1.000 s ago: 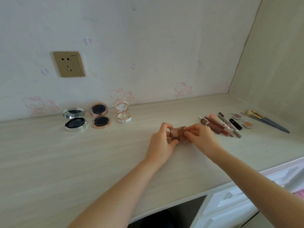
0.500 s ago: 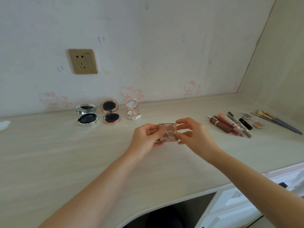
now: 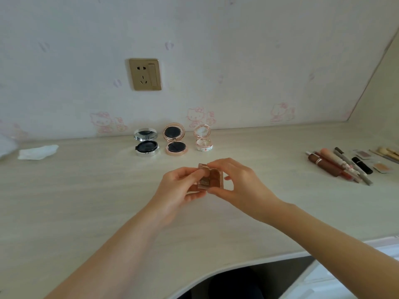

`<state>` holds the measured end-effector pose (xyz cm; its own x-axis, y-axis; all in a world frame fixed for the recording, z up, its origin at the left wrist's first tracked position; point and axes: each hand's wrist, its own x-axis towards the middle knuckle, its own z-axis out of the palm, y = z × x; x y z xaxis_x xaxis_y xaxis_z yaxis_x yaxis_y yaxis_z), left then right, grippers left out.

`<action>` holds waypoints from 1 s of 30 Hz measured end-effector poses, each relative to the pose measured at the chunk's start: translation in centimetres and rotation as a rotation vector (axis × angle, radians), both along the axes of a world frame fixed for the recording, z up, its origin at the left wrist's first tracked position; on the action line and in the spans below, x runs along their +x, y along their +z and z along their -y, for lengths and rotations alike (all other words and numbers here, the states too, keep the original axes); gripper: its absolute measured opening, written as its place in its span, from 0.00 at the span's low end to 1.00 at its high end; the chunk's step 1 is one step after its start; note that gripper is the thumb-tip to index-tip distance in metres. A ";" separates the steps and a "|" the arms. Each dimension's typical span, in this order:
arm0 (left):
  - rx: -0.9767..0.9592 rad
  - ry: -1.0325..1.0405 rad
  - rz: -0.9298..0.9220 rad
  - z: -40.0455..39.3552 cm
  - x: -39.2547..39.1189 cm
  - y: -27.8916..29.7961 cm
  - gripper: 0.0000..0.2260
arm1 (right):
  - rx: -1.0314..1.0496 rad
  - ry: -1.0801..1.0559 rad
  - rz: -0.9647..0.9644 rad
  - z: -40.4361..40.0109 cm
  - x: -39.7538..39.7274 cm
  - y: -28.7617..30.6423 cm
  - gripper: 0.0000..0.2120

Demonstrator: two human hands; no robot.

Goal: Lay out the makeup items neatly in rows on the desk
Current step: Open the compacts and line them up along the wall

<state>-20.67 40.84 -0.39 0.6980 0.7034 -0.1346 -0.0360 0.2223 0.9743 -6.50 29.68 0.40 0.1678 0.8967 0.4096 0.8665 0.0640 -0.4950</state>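
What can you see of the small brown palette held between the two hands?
The small brown palette is a little square case with a clear-looking plastic lid, which appears partly opened. Reddish-brown pans show inside, and pale lettering on the lid is too blurred to read. It is held tilted above the desk, in front of the three open round compacts. The left hand pinches its left side; the right hand grips its top and bottom right edges.

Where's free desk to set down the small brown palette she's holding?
Bare desk runs between the white floral compact and the brown lipstick tube; more in front of both hands. Crowded: the far-right cluster of tubes and pencils. Small brown square palette is held by both hands.
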 end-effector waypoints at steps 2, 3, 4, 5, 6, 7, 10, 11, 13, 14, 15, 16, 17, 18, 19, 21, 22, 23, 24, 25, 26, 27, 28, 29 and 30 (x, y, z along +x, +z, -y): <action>-0.071 0.005 0.055 -0.3 -0.9 0.0 0.12 | 0.025 0.010 -0.047 -0.5 -0.8 0.0 0.21; -0.110 0.000 0.080 -0.4 -1.2 0.0 0.13 | 0.034 0.011 -0.071 -0.7 -1.2 0.0 0.21; -0.142 -0.013 0.096 -0.4 -1.6 0.0 0.14 | 0.040 0.010 -0.093 -0.9 -1.6 -0.1 0.21; -0.172 -0.032 0.108 -0.4 -1.9 -0.1 0.15 | 0.046 0.011 -0.113 -1.0 -2.0 -0.1 0.21; -0.211 -0.049 0.126 -0.3 -2.2 -0.2 0.15 | 0.048 0.012 -0.128 -1.2 -2.4 -0.1 0.21; -0.261 -0.063 0.151 -0.3 -2.5 -0.3 0.16 | 0.051 0.014 -0.133 -1.3 -2.8 -0.2 0.20; -0.378 -0.074 0.221 -0.3 -3.3 -0.5 0.16 | 0.053 0.016 -0.094 -1.4 -3.7 -0.2 0.20; -0.396 -0.069 0.227 -0.2 -3.4 -0.5 0.15 | 0.045 0.019 -0.073 -1.4 -3.9 -0.2 0.20; -0.415 -0.057 0.226 -0.2 -3.6 -0.7 0.15 | 0.025 0.029 -0.025 -1.4 -4.2 -0.1 0.22; -0.416 -0.050 0.225 -0.2 -3.7 -0.8 0.15 | 0.017 0.029 -0.003 -1.4 -4.4 -0.1 0.23; -0.409 -0.045 0.223 -0.2 -3.8 -0.8 0.15 | 0.013 0.025 0.014 -1.4 -4.5 0.0 0.24; -0.401 -0.040 0.220 -0.2 -3.8 -0.9 0.15 | 0.011 0.019 0.026 -1.5 -4.6 0.1 0.24; -0.396 -0.036 0.217 -0.2 -3.8 -0.8 0.15 | 0.010 0.015 0.033 -1.5 -4.6 0.2 0.24; -0.395 -0.032 0.215 -0.2 -3.9 -0.8 0.15 | 0.007 0.015 0.036 -1.6 -4.6 0.3 0.24; -0.396 -0.030 0.213 -0.3 -4.0 -0.7 0.15 | 0.003 0.020 0.035 -1.6 -4.6 0.4 0.23; -0.393 -0.028 0.209 -0.3 -4.2 -0.6 0.15 | -0.003 0.034 0.018 -1.7 -4.6 0.6 0.23; -0.387 -0.026 0.203 -0.4 -4.3 -0.5 0.15 | -0.004 0.044 0.000 -1.8 -4.5 0.6 0.23; -0.381 -0.021 0.198 -0.5 -4.4 -0.5 0.15 | -0.005 0.053 -0.020 -1.8 -4.5 0.7 0.22; -0.376 -0.017 0.194 -0.6 -4.6 -0.5 0.15 | -0.012 0.059 -0.036 -1.9 -4.4 0.8 0.22; -0.368 -0.015 0.191 -0.6 -4.6 -0.5 0.14 | -0.025 0.063 -0.047 -1.9 -4.4 0.9 0.22; -0.356 -0.018 0.188 -0.7 -4.8 -0.6 0.14 | -0.046 0.066 -0.058 -2.0 -4.3 1.0 0.21; -0.344 -0.025 0.184 -0.7 -4.9 -0.7 0.14 | -0.071 0.071 -0.067 -2.0 -4.2 1.0 0.20; -0.334 -0.033 0.182 -0.8 -5.1 -0.7 0.15 | -0.093 0.079 -0.077 -2.1 -4.1 1.1 0.19; -0.322 -0.042 0.179 -0.9 -5.2 -0.8 0.15 | -0.105 0.086 -0.092 -2.2 -4.0 1.2 0.17; -0.306 -0.046 0.170 -0.9 -5.4 -0.9 0.16 | -0.104 0.096 -0.116 -2.3 -4.0 1.3 0.15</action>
<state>-26.05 41.74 -1.31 0.7584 0.6157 -0.2138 -0.1751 0.5085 0.8431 -10.53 31.95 1.72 0.1204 0.9475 0.2963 0.7958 0.0863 -0.5994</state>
